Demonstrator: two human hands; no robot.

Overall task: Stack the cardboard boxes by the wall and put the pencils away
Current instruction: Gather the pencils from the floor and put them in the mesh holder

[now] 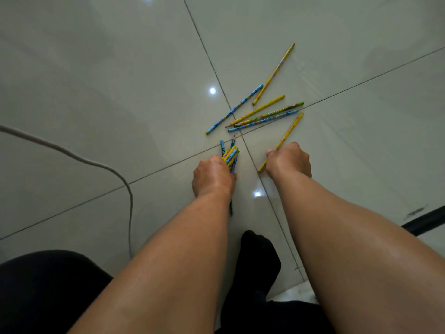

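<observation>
Yellow and blue patterned pencils lie scattered on the pale tiled floor (120,80). My left hand (213,175) is closed around a bundle of pencils (230,154) whose tips stick out past my fingers. My right hand (289,160) pinches a single yellow pencil (289,132) that still slants across the floor. Beyond my hands lie several loose pencils: a blue one (234,109), a long yellow one (273,74), and a close cluster of three (265,115). No cardboard boxes are in view.
A thin light cable (79,157) curves over the floor at the left. My dark-clothed knee (36,292) and a foot in a dark sock (258,259) are at the bottom. A dark strip (426,221) runs along the right edge.
</observation>
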